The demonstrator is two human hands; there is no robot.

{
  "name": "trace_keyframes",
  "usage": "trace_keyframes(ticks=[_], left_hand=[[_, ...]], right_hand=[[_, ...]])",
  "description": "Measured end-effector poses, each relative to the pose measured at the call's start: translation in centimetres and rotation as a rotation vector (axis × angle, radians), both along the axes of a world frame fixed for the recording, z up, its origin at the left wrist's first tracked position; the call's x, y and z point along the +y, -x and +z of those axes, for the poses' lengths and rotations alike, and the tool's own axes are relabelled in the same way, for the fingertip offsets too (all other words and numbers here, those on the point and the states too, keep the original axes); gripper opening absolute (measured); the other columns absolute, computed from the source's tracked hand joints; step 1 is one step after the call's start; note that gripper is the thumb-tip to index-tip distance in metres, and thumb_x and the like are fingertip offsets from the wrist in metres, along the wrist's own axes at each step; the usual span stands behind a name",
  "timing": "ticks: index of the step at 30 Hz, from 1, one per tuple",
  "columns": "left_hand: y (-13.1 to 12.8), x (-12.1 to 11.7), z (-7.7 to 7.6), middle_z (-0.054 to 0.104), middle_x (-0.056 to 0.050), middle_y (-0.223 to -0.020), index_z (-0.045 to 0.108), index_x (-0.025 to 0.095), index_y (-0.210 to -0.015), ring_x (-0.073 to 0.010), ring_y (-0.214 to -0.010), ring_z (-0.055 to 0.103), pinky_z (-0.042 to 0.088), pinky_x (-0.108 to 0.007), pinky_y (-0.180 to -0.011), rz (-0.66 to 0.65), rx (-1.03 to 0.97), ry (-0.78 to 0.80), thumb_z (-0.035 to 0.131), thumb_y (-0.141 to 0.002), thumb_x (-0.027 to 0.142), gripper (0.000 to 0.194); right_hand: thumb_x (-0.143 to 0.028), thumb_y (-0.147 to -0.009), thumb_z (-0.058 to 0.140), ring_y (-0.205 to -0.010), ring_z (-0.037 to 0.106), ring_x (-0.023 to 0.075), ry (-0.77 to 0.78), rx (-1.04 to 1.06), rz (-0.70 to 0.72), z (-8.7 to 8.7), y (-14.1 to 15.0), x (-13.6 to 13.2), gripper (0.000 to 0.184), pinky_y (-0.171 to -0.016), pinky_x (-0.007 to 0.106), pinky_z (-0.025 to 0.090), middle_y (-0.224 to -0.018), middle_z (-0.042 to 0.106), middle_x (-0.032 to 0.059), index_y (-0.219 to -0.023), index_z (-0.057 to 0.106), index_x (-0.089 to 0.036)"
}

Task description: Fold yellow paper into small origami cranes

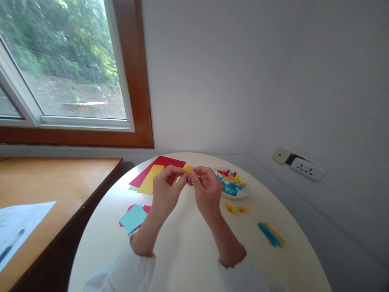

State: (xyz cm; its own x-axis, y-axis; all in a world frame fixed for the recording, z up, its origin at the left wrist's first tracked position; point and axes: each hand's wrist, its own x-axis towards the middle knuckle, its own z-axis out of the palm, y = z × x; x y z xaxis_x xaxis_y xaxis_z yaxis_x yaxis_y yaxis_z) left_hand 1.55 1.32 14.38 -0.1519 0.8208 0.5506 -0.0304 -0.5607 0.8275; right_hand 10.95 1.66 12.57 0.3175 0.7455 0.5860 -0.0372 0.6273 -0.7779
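Over the far middle of the round table, my left hand [166, 187] and my right hand [209, 188] meet, thumbs and fingertips pinched on a small piece of yellow paper [188, 168]. Fingers cover most of it, so its folds cannot be made out. Just beneath the fingertips shows a small dark and reddish object [190, 181], too hidden to name. To the right of my right hand, a white plate [240, 196] holds several folded paper cranes in blue, yellow and red. Two yellow paper cranes [237, 208] lie on the table in front of the plate.
Large red paper [173, 161] and yellow paper [148, 182] lie at the back left. Nearer is a stack of light blue and red squares [133, 219]. Blue and yellow strips [269, 234] rest at right. A wooden desk [75, 174] stands left; wall sockets [307, 168] are at right.
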Motion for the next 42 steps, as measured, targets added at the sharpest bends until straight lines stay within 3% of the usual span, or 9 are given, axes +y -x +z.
trace_keyframes(ticks=[8,15,21,24,28,34,38,42], left_hand=[[0.06,-0.08,-0.29,0.053,0.003,-0.067,0.049,0.018,-0.072,-0.0087,-0.062,0.055,0.046,-0.02,-0.057,-0.024,-0.025,-0.008,0.067,-0.069,0.022,0.018],[0.23,-0.05,0.33,0.052,0.008,-0.058,0.037,0.021,-0.076,-0.0092,-0.056,0.056,0.044,-0.02,-0.055,-0.202,-0.124,0.089,0.071,-0.065,0.023,0.036],[0.49,0.2,0.38,0.055,0.006,-0.062,0.042,0.021,-0.082,-0.0102,-0.059,0.057,0.047,-0.025,-0.062,-0.347,-0.17,0.135,0.069,-0.068,0.031,0.032],[0.51,0.29,0.17,0.049,0.006,-0.06,0.046,0.018,-0.073,-0.0078,-0.056,0.05,0.043,-0.021,-0.057,-0.293,-0.1,0.093,0.061,-0.075,0.037,0.024],[0.34,0.38,-0.05,0.044,0.005,-0.055,0.044,0.017,-0.058,-0.0073,-0.051,0.044,0.036,-0.02,-0.048,-0.245,0.032,0.062,0.054,-0.08,0.041,0.034],[0.15,0.47,-0.06,0.043,0.004,-0.053,0.043,0.017,-0.054,-0.0076,-0.05,0.043,0.033,-0.02,-0.046,-0.232,0.029,0.082,0.057,-0.077,0.042,0.037],[0.18,0.34,0.05,0.042,0.005,-0.051,0.042,0.017,-0.055,-0.0076,-0.049,0.043,0.033,-0.02,-0.046,-0.296,-0.016,0.112,0.058,-0.076,0.045,0.038],[0.21,0.12,0.13,0.038,0.007,-0.047,0.041,0.017,-0.054,-0.0055,-0.044,0.037,0.027,-0.019,-0.042,-0.323,-0.014,0.144,0.059,-0.074,0.045,0.039]], right_hand=[[-0.027,-0.076,0.061,-0.059,0.057,0.0105,-0.011,-0.022,-0.01,-0.03,-0.04,-0.02,0.009,-0.056,0.024,0.05,-0.069,0.061,-0.0003,-0.078,0.059,-0.019],[-0.024,-0.075,0.062,-0.062,0.056,0.0094,-0.037,-0.008,-0.014,0.47,-0.22,-0.33,0.014,-0.056,0.022,0.05,-0.078,0.059,-0.0008,-0.086,0.054,-0.021],[-0.025,-0.075,0.063,-0.059,0.056,0.0092,-0.007,-0.011,0.039,0.43,-0.31,-0.34,0.019,-0.055,0.022,0.05,-0.073,0.056,-0.0029,-0.089,0.051,-0.022],[-0.025,-0.075,0.063,-0.059,0.056,0.0089,-0.004,-0.013,0.071,0.36,-0.25,-0.29,0.02,-0.054,0.021,0.049,-0.073,0.057,-0.0032,-0.09,0.05,-0.022],[-0.026,-0.076,0.062,-0.058,0.055,0.0087,-0.015,-0.021,0.133,0.34,-0.19,-0.24,0.019,-0.054,0.021,0.049,-0.071,0.056,-0.0034,-0.09,0.05,-0.022],[-0.03,-0.075,0.063,-0.058,0.053,0.0093,-0.016,-0.008,0.185,0.47,-0.1,-0.34,0.023,-0.055,0.022,0.047,-0.07,0.055,-0.0038,-0.091,0.049,-0.023],[-0.038,-0.076,0.061,-0.054,0.051,0.0096,-0.013,0.039,0.277,0.46,-0.11,-0.31,0.029,-0.054,0.023,0.044,-0.063,0.052,-0.0065,-0.095,0.044,-0.024],[-0.05,-0.077,0.056,-0.049,0.04,0.0078,0.041,-0.004,0.263,0.39,-0.24,-0.21,0.032,-0.048,0.021,0.035,-0.055,0.041,-0.0077,-0.072,0.041,-0.021]])
